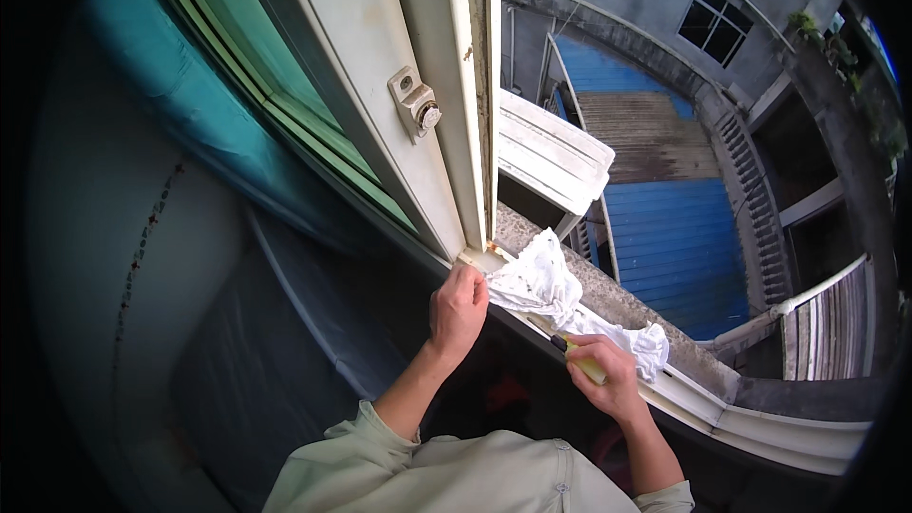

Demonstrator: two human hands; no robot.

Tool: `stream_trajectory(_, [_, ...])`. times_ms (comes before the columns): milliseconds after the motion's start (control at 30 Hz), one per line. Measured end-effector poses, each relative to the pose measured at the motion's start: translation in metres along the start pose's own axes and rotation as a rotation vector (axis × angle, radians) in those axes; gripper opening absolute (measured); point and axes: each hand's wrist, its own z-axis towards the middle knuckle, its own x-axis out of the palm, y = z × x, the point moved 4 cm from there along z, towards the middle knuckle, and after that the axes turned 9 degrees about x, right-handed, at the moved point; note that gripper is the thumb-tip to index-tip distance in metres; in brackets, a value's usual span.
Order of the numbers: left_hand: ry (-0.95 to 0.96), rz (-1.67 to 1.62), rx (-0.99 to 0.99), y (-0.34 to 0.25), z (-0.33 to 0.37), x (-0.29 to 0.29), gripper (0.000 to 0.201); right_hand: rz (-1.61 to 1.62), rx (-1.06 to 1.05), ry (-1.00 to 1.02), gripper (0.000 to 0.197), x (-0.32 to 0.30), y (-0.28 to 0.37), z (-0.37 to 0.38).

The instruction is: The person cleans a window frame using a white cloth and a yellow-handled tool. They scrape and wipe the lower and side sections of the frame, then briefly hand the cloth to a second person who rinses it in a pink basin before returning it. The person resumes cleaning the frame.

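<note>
Cloth of crumpled white fabric (540,277) lies along the white metal window track (692,397); your right hand (608,378), at the track's near edge, grips a small yellow object with a black end (593,370); your left hand (459,306) bunches its fingers at the track's left, hold unclear; a tall white window frame (353,38) rises there, blocking the way.

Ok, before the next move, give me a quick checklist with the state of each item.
1. Right hand has hold of the yellow tool: ok.
2. Tool's black end in view: ok, it points away from the body.
3. Left hand grips the white cloth: cannot tell, the fingers are at its edge.
4. Cloth laid flat: not ok, it is bunched.
5. Window track uncovered: not ok, cloth lies over part.
6. Latch clear of both hands: ok.
</note>
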Motion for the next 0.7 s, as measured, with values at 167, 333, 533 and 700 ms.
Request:
stream_trajectory(167, [-0.062, 0.013, 0.067, 0.027, -0.012, -0.023, 0.022, 0.006, -0.184, 0.028, 0.025, 0.016, 0.033, 0.023])
stream_trajectory(333, [-0.065, 0.081, 0.042, 0.016, -0.041, -0.031, 0.035, 0.047, -0.258, 0.118, 0.025, 0.034, 0.042, 0.066])
stream_trajectory(533, [0.033, 0.000, 0.025, 0.011, -0.056, -0.015, 0.044, 0.000, -0.205, 0.282, 0.020, 0.060, 0.007, 0.102])
stream_trajectory(700, [0.093, -0.020, 0.030, 0.014, -0.058, -0.008, 0.054, 0.043, -0.249, 0.308, 0.020, 0.071, -0.017, 0.102])
